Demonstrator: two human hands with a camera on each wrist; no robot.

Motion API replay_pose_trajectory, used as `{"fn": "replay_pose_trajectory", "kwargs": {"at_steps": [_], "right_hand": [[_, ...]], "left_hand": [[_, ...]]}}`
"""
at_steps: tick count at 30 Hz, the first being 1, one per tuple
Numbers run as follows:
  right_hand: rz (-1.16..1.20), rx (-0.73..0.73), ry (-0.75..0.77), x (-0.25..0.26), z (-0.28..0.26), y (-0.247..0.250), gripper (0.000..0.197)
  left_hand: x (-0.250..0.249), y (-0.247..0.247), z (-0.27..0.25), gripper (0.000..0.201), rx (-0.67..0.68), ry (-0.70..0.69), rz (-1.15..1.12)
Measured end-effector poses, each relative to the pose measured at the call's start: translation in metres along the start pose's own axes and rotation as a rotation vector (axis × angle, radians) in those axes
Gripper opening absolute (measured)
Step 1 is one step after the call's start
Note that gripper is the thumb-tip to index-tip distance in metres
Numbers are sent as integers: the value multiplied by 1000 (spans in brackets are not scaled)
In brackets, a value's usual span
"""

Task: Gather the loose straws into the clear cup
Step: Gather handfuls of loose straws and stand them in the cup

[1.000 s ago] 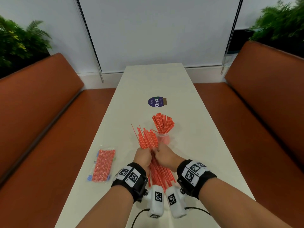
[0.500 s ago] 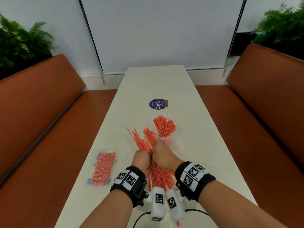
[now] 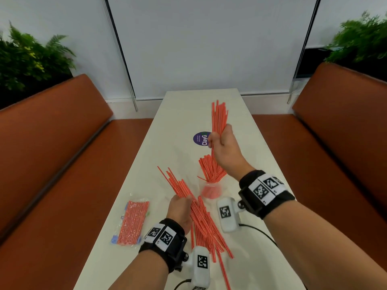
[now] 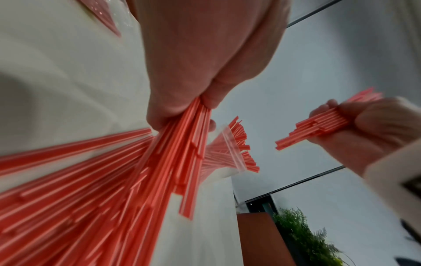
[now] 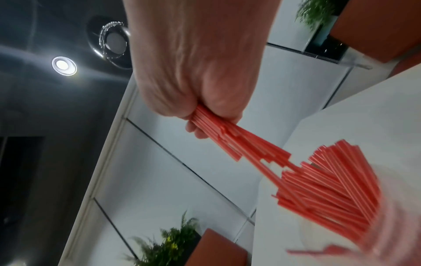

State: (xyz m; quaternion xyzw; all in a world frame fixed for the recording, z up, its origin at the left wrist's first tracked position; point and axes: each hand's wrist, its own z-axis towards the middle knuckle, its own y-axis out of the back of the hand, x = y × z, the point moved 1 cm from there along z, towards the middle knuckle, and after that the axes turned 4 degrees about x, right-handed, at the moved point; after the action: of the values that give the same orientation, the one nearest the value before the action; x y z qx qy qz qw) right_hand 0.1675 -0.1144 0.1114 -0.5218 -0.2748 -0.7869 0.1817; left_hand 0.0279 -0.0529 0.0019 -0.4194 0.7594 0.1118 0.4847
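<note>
A clear cup (image 3: 211, 189) stands mid-table, packed with fanned red straws (image 3: 211, 169). My right hand (image 3: 222, 143) is raised above and behind the cup, gripping a bundle of red straws (image 3: 218, 120) nearly upright; the bundle's lower ends hang just over the cup's straws (image 5: 337, 185). My left hand (image 3: 180, 208) grips the loose pile of red straws (image 3: 204, 225) that lies on the table left of the cup, its far ends splayed out. The left wrist view shows the left hand (image 4: 182, 108), the cup (image 4: 224, 144) and the right hand (image 4: 373, 122) with its bundle.
A sealed plastic pack of red straws (image 3: 132, 219) lies near the table's left edge. A round purple sticker (image 3: 200, 138) sits farther up the white table (image 3: 247, 126). Orange benches (image 3: 52, 130) flank both sides, with plants behind them.
My right hand has pulled a bundle out of the pile and lifted it up and away over the cup. My left hand still holds the remaining pile.
</note>
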Motion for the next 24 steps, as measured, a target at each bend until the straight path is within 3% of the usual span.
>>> {"fn": "replay_pose_trajectory", "kwargs": {"at_steps": [3, 6, 10, 16, 21, 24], "right_hand": [[46, -64, 44, -8, 16, 0, 5], [19, -34, 67, -29, 15, -11, 4], [31, 15, 44, -64, 2, -21, 29], [73, 16, 66, -74, -2, -19, 41], [118, -44, 40, -79, 3, -18, 17], [111, -90, 50, -80, 4, -15, 14]], "left_hand": [[0, 0, 1, 14, 29, -15, -44], [-1, -1, 1, 13, 35, -55, -70], [-5, -3, 2, 17, -3, -141, -123], [-15, -6, 7, 21, -6, -246, -175], [-24, -14, 12, 25, 5, -325, -128], [-32, -16, 15, 26, 19, -385, -84]]}}
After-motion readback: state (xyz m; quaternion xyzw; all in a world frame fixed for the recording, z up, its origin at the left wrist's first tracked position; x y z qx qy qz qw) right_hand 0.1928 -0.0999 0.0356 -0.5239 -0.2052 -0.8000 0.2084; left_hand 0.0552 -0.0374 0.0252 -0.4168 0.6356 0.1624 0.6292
